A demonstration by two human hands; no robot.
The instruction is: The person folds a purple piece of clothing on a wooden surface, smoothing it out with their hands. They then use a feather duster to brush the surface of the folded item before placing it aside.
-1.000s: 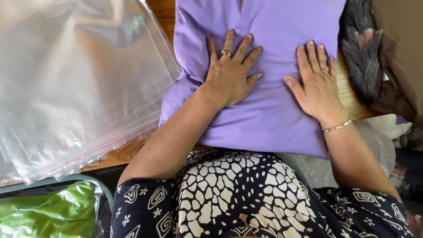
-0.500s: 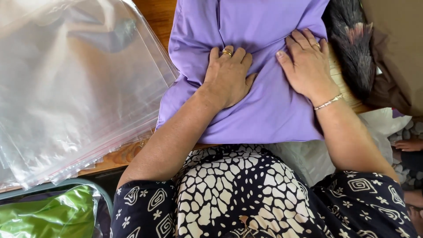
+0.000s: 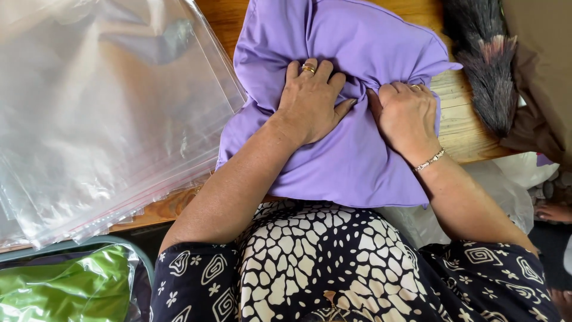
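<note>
A purple cloth lies bunched on a wooden table, its near edge hanging toward my lap. My left hand, with a ring, presses on the middle of the cloth and its fingers curl into a fold. My right hand, with a ring and a bracelet, is closed on a gathered pleat of the same cloth just to the right. The two hands nearly touch.
A stack of clear plastic bags covers the table's left side. A dark feather duster and brown fabric lie at the right. A green bagged item sits in a bin at lower left. White plastic hangs below the table edge.
Both hands were spread flat and apart on the cloth. They have drawn together toward the middle and closed, gathering the cloth into folds between them.
</note>
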